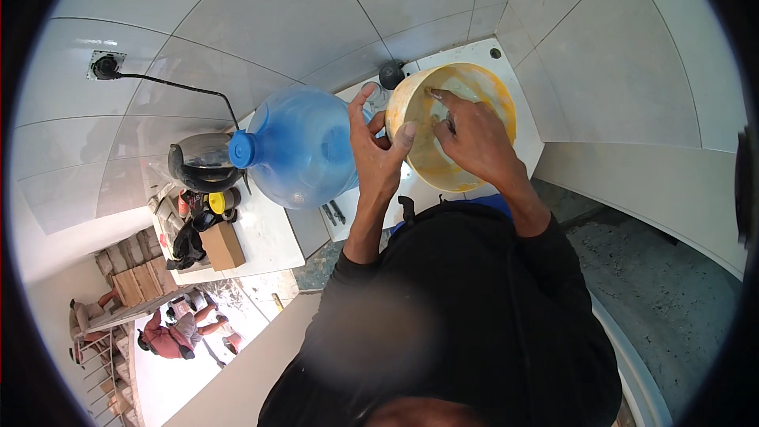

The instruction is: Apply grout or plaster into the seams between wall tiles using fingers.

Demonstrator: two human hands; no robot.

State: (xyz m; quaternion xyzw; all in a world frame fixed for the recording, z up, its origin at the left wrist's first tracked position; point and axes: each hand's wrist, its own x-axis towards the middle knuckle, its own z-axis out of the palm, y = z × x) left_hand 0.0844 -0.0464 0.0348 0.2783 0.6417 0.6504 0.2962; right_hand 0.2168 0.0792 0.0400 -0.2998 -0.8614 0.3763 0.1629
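Note:
A yellowish plastic bucket [419,170] stands tilted slightly toward me on the white counter. My left hand [379,150] grips its left side, thumb near the rim. My right hand [474,134] is inside the bucket, index finger stretched to the inner wall with pale residue at its tip; other fingers are bent and partly hidden. Left of my left hand lies a big blue translucent water bottle [292,150], cap facing left. Behind the bucket are a dark round object [391,74] and a clear container [375,93].
A kettle [198,162], cardboard box [221,247], jumbled small items and dark sticks [334,213] occupy the counter [269,233]. A cord runs to a wall socket [106,66]. A panel [632,186] borders the right. Two other people [174,336] are low at left, by stairs and railing.

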